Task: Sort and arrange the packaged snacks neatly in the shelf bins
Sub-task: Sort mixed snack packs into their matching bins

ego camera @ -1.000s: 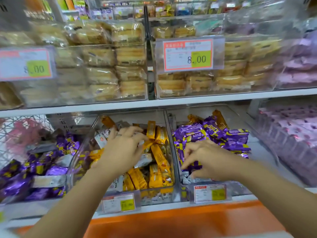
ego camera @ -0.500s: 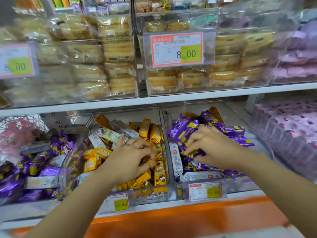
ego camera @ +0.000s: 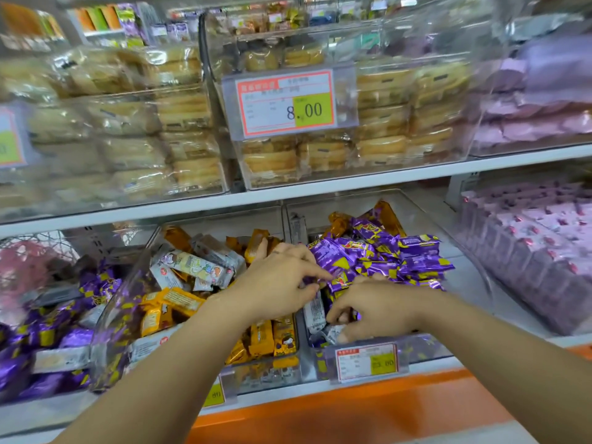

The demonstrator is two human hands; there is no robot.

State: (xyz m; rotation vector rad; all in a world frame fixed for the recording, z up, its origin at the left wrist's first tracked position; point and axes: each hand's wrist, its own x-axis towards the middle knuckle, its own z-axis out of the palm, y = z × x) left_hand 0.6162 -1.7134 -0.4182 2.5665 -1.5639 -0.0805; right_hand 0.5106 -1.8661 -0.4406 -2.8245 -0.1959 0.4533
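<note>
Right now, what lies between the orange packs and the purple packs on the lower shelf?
In the head view, the clear bin walls separate orange packs from purple packs; the left hand reaches across them.

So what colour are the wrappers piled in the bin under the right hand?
The wrappers are purple with yellow patches, shown best in the head view.

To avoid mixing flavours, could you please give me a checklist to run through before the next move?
1. Right hand has a grip on the white packet: ok.
2. Left hand grip on the purple packets: cannot tell.
3. Right bin holds purple only: not ok, orange packets at the back.
4. Middle bin holds one kind: not ok, pale packets among orange ones.
5. Right bin's price tag in place: ok.
</note>
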